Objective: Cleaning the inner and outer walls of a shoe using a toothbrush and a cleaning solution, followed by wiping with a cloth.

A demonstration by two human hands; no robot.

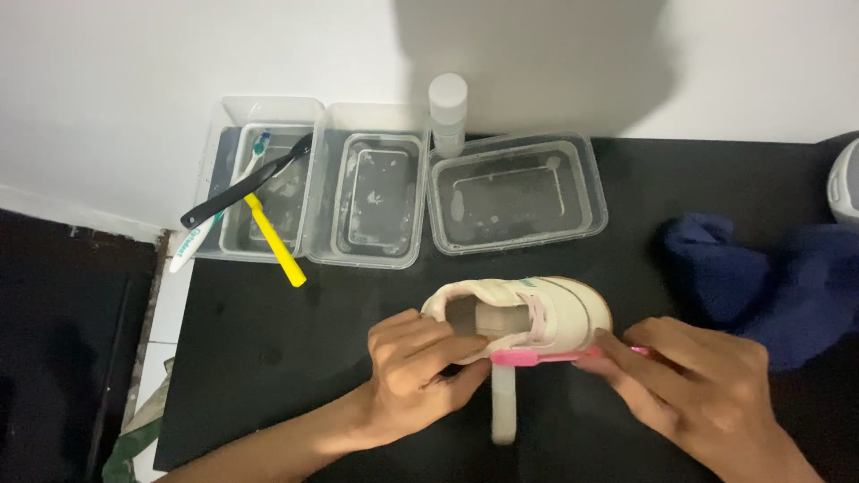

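Left hand (416,368) gripping small cream sneaker (528,313); right hand (693,385) pinching pink plastic toothbrush (537,357) against its side on black table (268,358).

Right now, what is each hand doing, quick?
Left hand: closed, gripping the small cream shoe at its heel.
Right hand: closed on the pink brush, held against the shoe's side.

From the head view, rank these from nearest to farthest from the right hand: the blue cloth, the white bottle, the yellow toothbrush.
Measured from the right hand:
1. Blue cloth, just above and right of the hand, on the black mat.
2. White bottle, up and to the left, standing by the wall behind the tubs.
3. Yellow toothbrush, far left, leaning out of the leftmost tub.
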